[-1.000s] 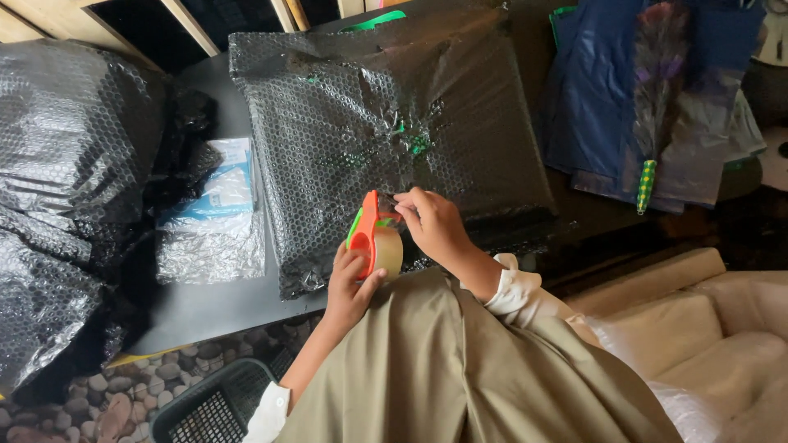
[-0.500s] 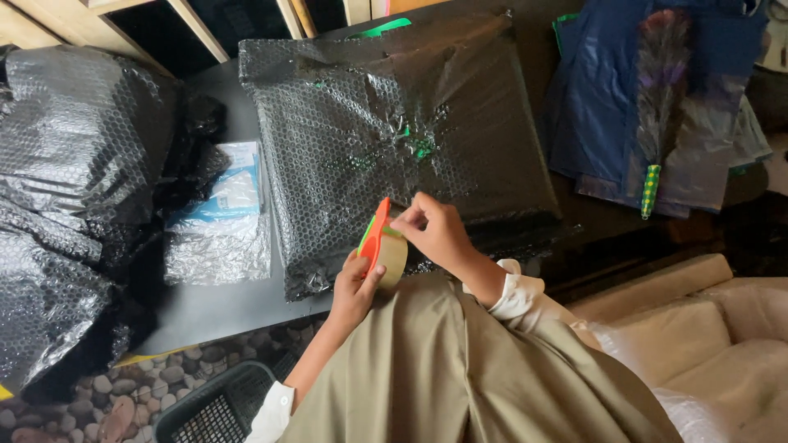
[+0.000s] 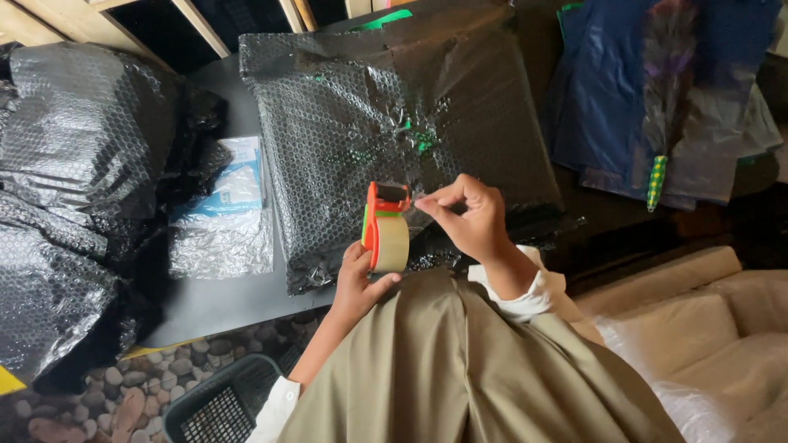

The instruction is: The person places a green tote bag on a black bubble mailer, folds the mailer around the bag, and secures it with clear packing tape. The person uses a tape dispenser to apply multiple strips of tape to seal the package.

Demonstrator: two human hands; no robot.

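Observation:
My left hand [image 3: 359,283] grips an orange tape dispenser [image 3: 384,228] with a roll of clear tape, held upright at the near edge of a large parcel wrapped in black bubble wrap [image 3: 394,123]. My right hand [image 3: 469,215] pinches the free end of the tape just right of the dispenser's top, over the parcel's near edge. The parcel lies on a dark table [image 3: 215,303]. A beige cloth [image 3: 460,369] covers my lap below both hands.
Bulky black bubble-wrapped bundles [image 3: 74,189] fill the left side. A small clear-wrapped blue and white packet [image 3: 226,209] lies between them and the parcel. Dark blue plastic bags [image 3: 657,90] lie at the right, a black mesh basket [image 3: 222,406] sits on the pebbled floor.
The dispenser has turned upright in my left hand, and my right hand has shifted to pinch the tape end at its top. The view has moved slightly.

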